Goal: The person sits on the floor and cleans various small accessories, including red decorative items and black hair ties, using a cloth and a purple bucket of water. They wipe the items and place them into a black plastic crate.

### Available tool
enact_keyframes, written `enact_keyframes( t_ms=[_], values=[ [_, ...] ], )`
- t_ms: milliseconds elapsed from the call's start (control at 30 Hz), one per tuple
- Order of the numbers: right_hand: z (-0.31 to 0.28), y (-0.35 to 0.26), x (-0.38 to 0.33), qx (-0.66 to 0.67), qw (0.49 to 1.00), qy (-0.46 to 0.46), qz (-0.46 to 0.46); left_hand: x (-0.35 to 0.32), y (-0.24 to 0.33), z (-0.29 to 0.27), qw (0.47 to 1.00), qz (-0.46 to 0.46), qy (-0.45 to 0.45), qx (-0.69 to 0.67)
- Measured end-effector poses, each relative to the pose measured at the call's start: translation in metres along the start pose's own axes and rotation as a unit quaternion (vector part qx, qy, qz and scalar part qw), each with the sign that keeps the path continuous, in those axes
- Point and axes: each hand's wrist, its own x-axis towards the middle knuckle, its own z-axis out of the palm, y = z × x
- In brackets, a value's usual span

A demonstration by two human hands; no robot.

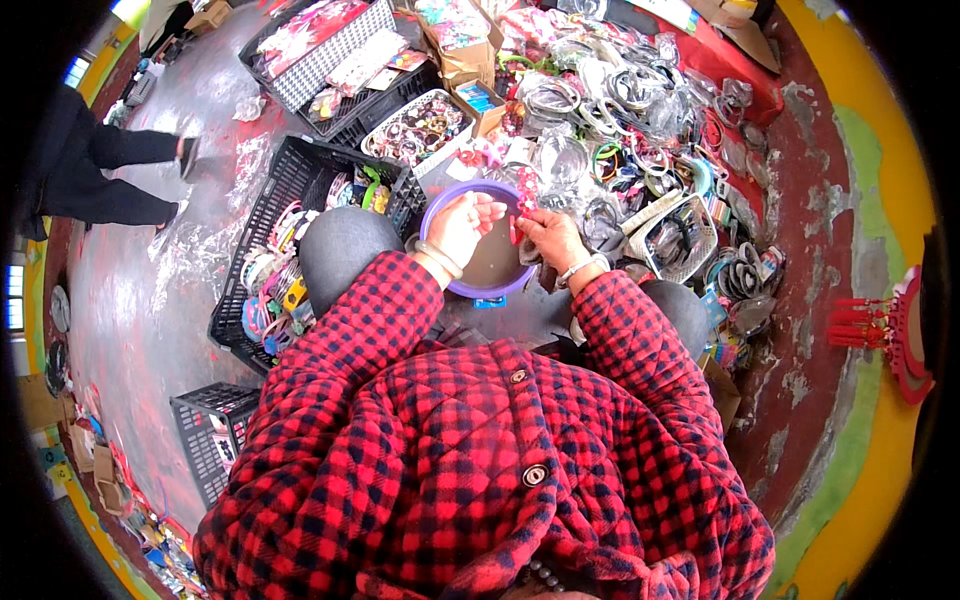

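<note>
Over a round purple basin [432, 217], my left hand [462, 232] is half curled, its fingertips a little apart and nothing visible in them. A bracelet circles that wrist. At the basin's right rim, my right hand [555, 240] pinches a red strip with white dots [527, 188], which looks like a hairband and sticks up beyond the fingers. Its lower part is partly hidden by the hand. The basin's bottom or contents look dull brown, and I cannot tell whether that is liquid.
Black crates of colourful goods [250, 240] stand at the left. A white basket of hair ties [420, 130] is ahead, beside a big heap of bagged hairbands [610, 100]. A small white basket [682, 240] sits at the right. Another person's dark-trousered legs [120, 175] show far left.
</note>
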Motion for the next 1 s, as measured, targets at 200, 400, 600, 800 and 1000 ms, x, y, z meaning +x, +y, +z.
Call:
enact_keyframes(
  t_ms=[200,400,600,800,1000],
  values=[
    [-0.019,-0.001,0.007,0.003,0.999,0.035,0.005,-0.006,0.006,0.01,0.969,-0.007,-0.185,0.162],
    [-0.036,-0.031,-0.004,-0.109,0.989,0.094,-0.032,-0.026,0.019,0.034,0.872,0.056,-0.289,0.391],
    [-0.023,-0.03,-0.015,-0.303,0.946,0.013,-0.115,-0.002,0.021,0.021,0.998,-0.028,-0.05,0.035],
    [-0.015,-0.037,-0.016,-0.379,0.912,-0.053,-0.147,0.001,0.011,0.024,0.992,-0.011,-0.127,-0.002],
    [-0.044,-0.042,-0.007,-0.046,0.998,-0.018,-0.024,0.003,0.012,0.021,0.994,0.033,-0.1,-0.001]
  ],
)
